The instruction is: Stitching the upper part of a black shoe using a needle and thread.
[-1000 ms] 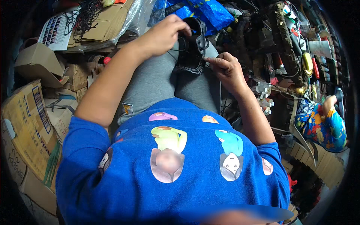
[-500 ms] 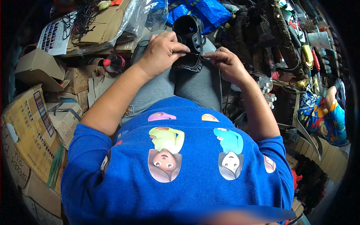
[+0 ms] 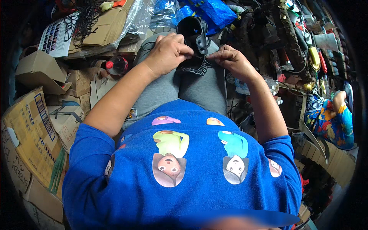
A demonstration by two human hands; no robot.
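A black shoe upper (image 3: pixel 201 41) rests on my grey-trousered thighs, its open collar pointing away from me. It has a strap with metal eyelets, and its near end (image 3: pixel 196 70) is gathered in puckered folds along the edge. From the left, my left hand (image 3: pixel 168 53) reaches over it with thumb and index finger pinched together. What lies in that pinch is too small to tell. On the opposite side, my right hand (image 3: pixel 233 62) pinches at the upper's right edge, its fingertips touching the black material just below the strap.
Cardboard boxes (image 3: pixel 34 134) stack up on the left, near a red-capped bottle (image 3: pixel 116 65). Flat cardboard (image 3: pixel 105 32) with tangled black cord lies beyond. A blue bag (image 3: pixel 211 13) sits ahead. Tools and clutter fill the right, where another person's colourful clothing (image 3: pixel 331 122) shows.
My hands stay at the shoe upper; the right has shifted slightly right. A thin dark line between the fingertips earlier is no longer distinct. The puckered near end shows a little more.
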